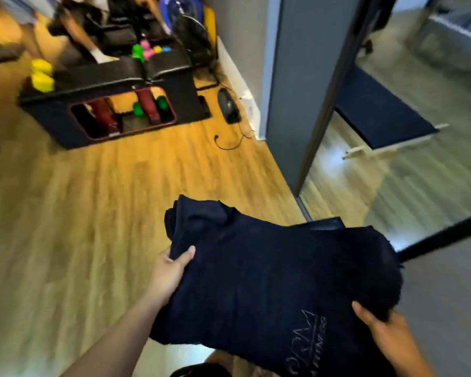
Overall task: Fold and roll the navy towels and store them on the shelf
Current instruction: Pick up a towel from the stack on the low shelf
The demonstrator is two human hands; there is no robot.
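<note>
You look early in the task: your left hand (pixel 172 270) at the 9 o'clock edge and right hand (pixel 384 333) at the 4 o'clock edge both clutch the loose, unrolled bundle of navy terry towels (pixel 269 268) above the wood-plank floor (pixel 93 213), so rolling and shelving seem to remain

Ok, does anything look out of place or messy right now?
The navy towels are a loose, rumpled bundle, not folded, gripped by the left hand and right hand. A black cable trails loose across the floor. Nothing spilled.
</note>
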